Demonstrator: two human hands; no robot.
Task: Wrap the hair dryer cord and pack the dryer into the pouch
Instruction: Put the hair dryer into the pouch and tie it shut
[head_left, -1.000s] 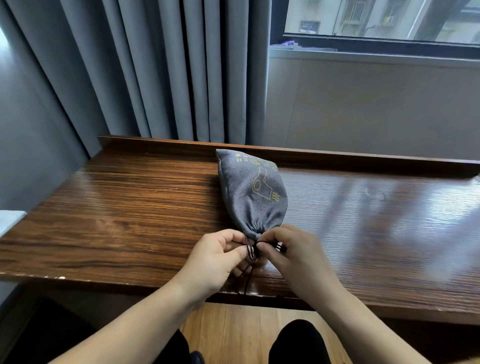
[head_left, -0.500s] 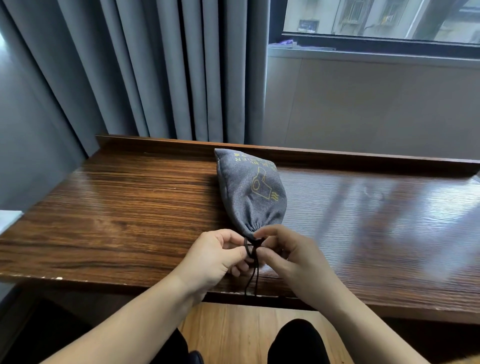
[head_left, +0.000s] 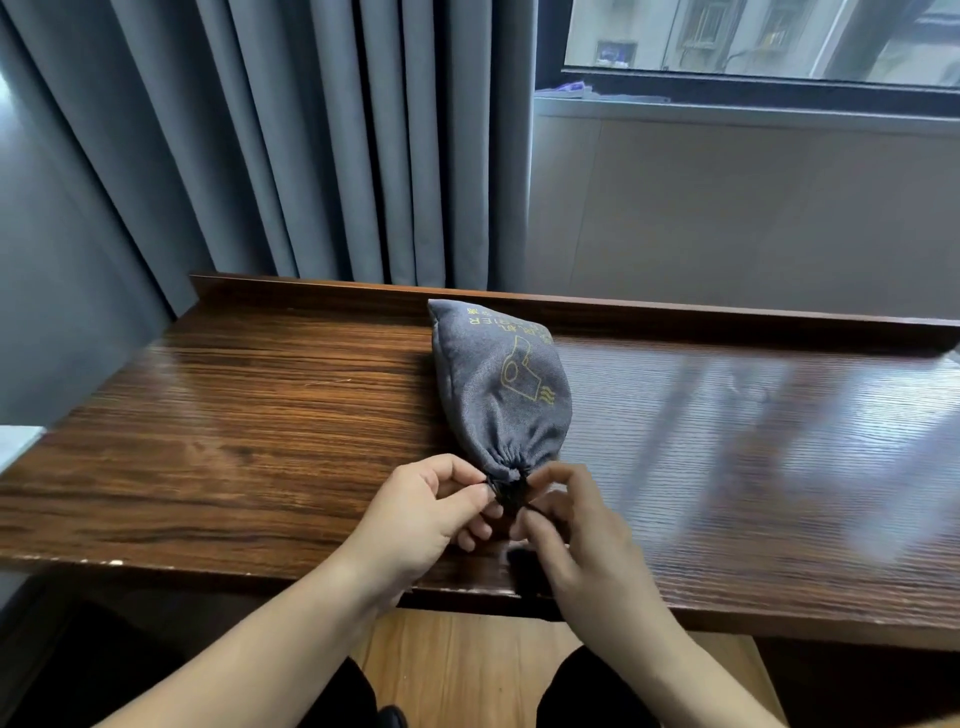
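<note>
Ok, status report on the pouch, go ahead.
Left hand and right hand both pinching the black drawstring. Grey pouch lying on wooden desk, neck cinched shut, dryer not visible. Nothing in the way.

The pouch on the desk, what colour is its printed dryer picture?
Yellow line art on the grey pouch, clearest in the head view.
</note>
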